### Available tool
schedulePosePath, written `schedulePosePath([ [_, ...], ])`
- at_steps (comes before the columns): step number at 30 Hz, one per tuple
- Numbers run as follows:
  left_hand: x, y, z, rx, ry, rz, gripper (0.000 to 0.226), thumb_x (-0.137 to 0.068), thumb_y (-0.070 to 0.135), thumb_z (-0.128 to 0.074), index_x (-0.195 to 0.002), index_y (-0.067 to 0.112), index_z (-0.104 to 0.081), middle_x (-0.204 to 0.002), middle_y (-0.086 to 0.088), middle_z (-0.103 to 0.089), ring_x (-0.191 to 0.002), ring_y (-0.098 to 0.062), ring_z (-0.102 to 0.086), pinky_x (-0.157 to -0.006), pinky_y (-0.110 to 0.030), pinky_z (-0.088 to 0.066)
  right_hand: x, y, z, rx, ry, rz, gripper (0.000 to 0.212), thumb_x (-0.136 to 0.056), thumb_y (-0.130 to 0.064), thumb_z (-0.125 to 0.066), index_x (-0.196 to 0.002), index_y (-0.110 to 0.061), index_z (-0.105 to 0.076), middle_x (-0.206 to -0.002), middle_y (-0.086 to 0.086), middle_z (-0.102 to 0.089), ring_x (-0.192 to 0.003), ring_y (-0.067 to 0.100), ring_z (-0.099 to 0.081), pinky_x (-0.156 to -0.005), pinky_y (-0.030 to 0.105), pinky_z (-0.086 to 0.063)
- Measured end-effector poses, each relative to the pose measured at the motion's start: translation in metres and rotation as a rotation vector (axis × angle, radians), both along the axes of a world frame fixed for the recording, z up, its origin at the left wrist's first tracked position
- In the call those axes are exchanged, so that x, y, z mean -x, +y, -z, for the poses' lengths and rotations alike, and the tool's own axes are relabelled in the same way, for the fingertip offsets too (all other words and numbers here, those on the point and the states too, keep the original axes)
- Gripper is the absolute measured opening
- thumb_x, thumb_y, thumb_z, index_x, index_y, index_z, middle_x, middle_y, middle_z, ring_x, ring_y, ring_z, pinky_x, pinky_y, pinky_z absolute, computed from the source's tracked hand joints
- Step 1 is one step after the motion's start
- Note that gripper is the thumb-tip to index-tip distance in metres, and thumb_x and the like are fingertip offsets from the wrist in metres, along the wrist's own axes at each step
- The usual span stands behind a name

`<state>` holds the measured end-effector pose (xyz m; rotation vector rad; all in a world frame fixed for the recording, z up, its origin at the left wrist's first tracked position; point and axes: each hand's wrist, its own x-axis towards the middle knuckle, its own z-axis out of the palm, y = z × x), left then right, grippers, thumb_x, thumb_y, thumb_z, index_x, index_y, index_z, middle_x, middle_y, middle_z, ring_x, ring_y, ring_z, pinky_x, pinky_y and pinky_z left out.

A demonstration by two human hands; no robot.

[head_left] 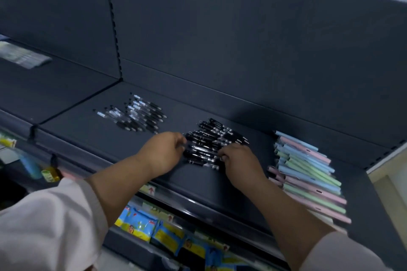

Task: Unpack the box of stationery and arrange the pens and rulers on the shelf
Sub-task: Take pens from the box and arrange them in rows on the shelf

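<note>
Arranging step. Black pens [209, 143] lie heaped mid-shelf [99, 134], between clear pens [136, 114] and pastel pens [308, 174]. Left hand [164, 152] curls its fingers on the heap's left ends; right hand [239, 158] pinches the right ends. Next, likely: square the heap, ends level, no scattering.

Pens [209, 138] between left hand [161, 152], right hand [239, 161]
</note>
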<state>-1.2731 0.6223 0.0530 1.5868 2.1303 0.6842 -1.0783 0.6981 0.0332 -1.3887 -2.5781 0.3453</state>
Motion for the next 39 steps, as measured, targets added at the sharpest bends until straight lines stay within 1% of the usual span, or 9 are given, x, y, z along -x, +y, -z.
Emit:
schedulePosePath([
  [5,-0.009,0.039,0.007,0.038,0.124,0.015,0.033,-0.097,0.016,-0.046,-0.127,0.017,-0.059,-0.127,-0.006,-0.061,-0.117,-0.023,-0.056,-0.095,-0.027,-0.042,0.001,0.022,0.004,0.047,-0.078,-0.063,0.026,-0.086,0.0,-0.05,-0.098,-0.012,-0.069,-0.102,0.003,-0.059,-0.102,0.026,-0.056,-0.077,0.027,-0.046],
  [10,-0.005,0.059,0.021,0.14,0.242,0.038,0.027,-0.09,0.013,-0.052,-0.111,0.021,-0.066,-0.115,-0.005,-0.064,-0.103,-0.024,-0.059,-0.083,-0.027,-0.046,0.008,0.044,-0.009,0.222,-0.179,-0.066,0.029,-0.091,-0.006,-0.054,-0.114,-0.018,-0.065,-0.118,-0.001,-0.06,-0.105,0.02,-0.06,-0.088,0.027,-0.047],
  [16,0.006,0.071,0.027,0.189,0.249,0.082,0.016,-0.084,0.019,-0.065,-0.1,0.02,-0.062,-0.099,0.002,-0.06,-0.096,-0.019,-0.058,-0.078,-0.025,-0.045,0.007,0.046,-0.006,0.101,-0.165,-0.146,0.016,-0.081,0.003,-0.056,-0.082,-0.009,-0.067,-0.09,0.005,-0.063,-0.078,0.023,-0.063,-0.071,0.036,-0.056],
  [19,0.01,0.072,0.027,0.194,0.23,0.105,0.005,-0.086,0.025,-0.066,-0.086,0.022,-0.061,-0.082,0.008,-0.055,-0.083,-0.012,-0.054,-0.07,-0.022,-0.04,0.009,0.046,-0.008,0.08,-0.218,-0.189,0.013,-0.084,-0.001,-0.059,-0.087,-0.011,-0.067,-0.098,0.003,-0.058,-0.084,0.023,-0.062,-0.074,0.035,-0.055],
  [22,0.013,0.072,0.025,0.2,0.094,0.11,0.014,-0.089,0.029,-0.063,-0.076,0.026,-0.059,-0.077,0.01,-0.06,-0.081,-0.012,-0.059,-0.074,-0.024,-0.045,0.008,0.044,-0.007,0.094,-0.213,-0.203,0.013,-0.084,0.001,-0.06,-0.089,-0.011,-0.063,-0.101,0.004,-0.055,-0.086,0.023,-0.06,-0.078,0.038,-0.054],
  [26,0.015,0.071,0.019,0.168,0.006,0.086,0.009,-0.092,0.027,-0.058,-0.084,0.028,-0.059,-0.09,0.005,-0.066,-0.09,-0.013,-0.061,-0.088,-0.032,-0.049,0.007,0.047,-0.015,0.102,-0.128,-0.195,0.009,-0.088,-0.008,-0.057,-0.083,-0.015,-0.054,-0.095,0.001,-0.055,-0.083,0.02,-0.056,-0.075,0.037,-0.052],
  [31,0.03,0.059,0.008,0.012,0.005,-0.026,0.012,-0.094,0.022,-0.055,-0.083,0.028,-0.057,-0.088,0.003,-0.064,-0.091,-0.019,-0.061,-0.087,-0.033,-0.048,0.021,0.046,-0.028,0.098,-0.028,-0.237,0.005,-0.092,-0.015,-0.055,-0.088,-0.012,-0.056,-0.091,0.001,-0.06,-0.082,0.017,-0.056,-0.071,0.031,-0.048],
  [34,0.048,0.04,0.0,-0.021,0.133,-0.087,0.006,-0.093,0.025,-0.053,-0.092,0.024,-0.059,-0.094,0.001,-0.063,-0.094,-0.02,-0.06,-0.086,-0.032,-0.047,0.045,0.043,-0.036,0.13,0.033,-0.264,0.008,-0.094,-0.019,-0.056,-0.091,-0.012,-0.056,-0.093,0.001,-0.059,-0.084,0.018,-0.057,-0.074,0.031,-0.048],
  [39,0.084,-0.001,-0.017,-0.008,0.465,-0.181,0.023,-0.092,0.032,-0.052,-0.11,0.019,-0.059,-0.109,-0.006,-0.055,-0.107,-0.028,-0.054,-0.088,-0.037,-0.046,0.107,0.039,-0.044,0.101,0.028,-0.345,0.01,-0.093,-0.023,-0.055,-0.088,-0.016,-0.052,-0.094,0.001,-0.061,-0.088,0.021,-0.057,-0.069,0.026,-0.04],
])
